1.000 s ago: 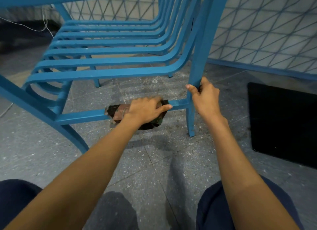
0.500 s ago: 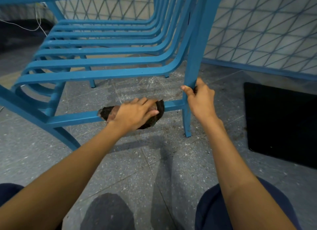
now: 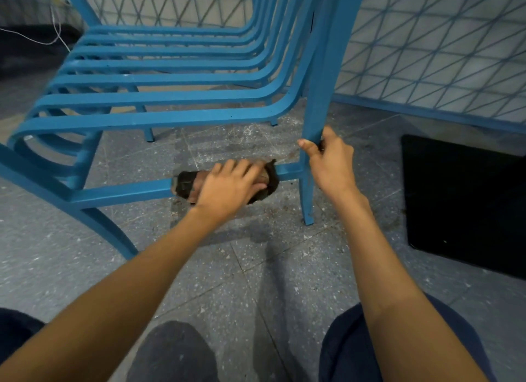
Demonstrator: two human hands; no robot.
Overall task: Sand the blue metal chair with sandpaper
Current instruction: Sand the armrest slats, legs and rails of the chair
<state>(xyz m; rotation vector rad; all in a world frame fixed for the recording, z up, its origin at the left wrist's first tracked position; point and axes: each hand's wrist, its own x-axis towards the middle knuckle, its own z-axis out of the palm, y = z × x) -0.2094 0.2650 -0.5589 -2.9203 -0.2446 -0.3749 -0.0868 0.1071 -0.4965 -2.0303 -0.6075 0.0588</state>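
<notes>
The blue slatted metal chair (image 3: 170, 117) is stood on the grey speckled floor (image 3: 256, 282). A worn brown sheet of sandpaper (image 3: 185, 184) is folded over its low side rail (image 3: 122, 191), close to the joint with the upright leg (image 3: 318, 97). The sheet is gripped by the left hand (image 3: 230, 188), whose fingers (image 3: 242, 168) are curled over its top, so that only the paper's two ends are seen, either side of the hand. The leg is clasped by the right hand (image 3: 330, 165), thumb laid across its front, apparently to steady the frame. The rubbing of this rail is judged to be under way. A firm stroke along the rail is called for next, with the paper moved onto unsanded paint. Brown dust (image 3: 287, 208) is scattered below, and a black rectangular mat (image 3: 461, 199) lies well apart.
</notes>
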